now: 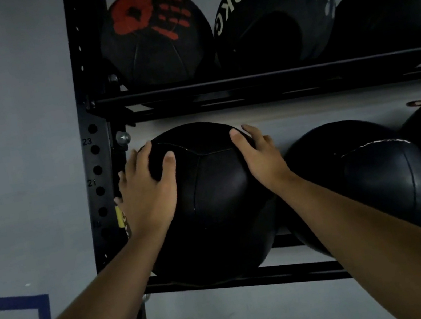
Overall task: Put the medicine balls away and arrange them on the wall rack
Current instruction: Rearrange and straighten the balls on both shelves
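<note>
Fingers (168,159) of left hand (148,195) and right hand (259,156) are spread and pressed on the black medicine ball (211,201), one per side. Ball sits at left end of lower shelf (253,278) of wall rack (98,165), beside upright. Step judged: seating ball. Next: release req'd once stable. Upper shelf is seen holding 8KG ball (270,11); grey wall (12,110) behind.

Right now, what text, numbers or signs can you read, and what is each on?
"8KG": white, on the middle ball on the upper shelf.
"23": on the black rack upright.
"21": lower on the same upright.
Yellow label behind the left hand: unreadable.
Red handprint, no words: upper left ball.
</note>
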A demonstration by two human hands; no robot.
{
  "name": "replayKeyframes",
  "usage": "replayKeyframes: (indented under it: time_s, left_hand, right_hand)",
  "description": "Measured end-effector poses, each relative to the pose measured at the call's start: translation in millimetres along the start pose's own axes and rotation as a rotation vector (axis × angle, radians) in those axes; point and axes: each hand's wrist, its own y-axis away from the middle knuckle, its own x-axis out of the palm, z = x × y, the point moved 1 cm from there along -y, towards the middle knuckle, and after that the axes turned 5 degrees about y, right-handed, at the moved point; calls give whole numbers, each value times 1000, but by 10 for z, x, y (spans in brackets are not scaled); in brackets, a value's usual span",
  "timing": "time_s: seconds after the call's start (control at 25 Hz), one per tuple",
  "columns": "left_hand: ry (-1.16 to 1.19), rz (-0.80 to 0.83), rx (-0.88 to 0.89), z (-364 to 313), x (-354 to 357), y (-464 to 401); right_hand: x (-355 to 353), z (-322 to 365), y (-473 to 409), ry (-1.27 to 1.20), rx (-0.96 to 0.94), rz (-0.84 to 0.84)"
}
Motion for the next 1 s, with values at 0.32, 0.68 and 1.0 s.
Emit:
replayKeyframes:
  time_s: [0.32,0.68,1.0]
  left_hand:
    - [-191,11,39,-104,108,44]
    - [-182,-25,48,-37,105,83]
    - [-361,-17,162,-151,263,388]
  right_hand:
    - [56,-86,-52,-118,-35,-22]
    - [26,-168,-35,-81,-74,15]
    - [-400,-138,177,883,-254,-45]
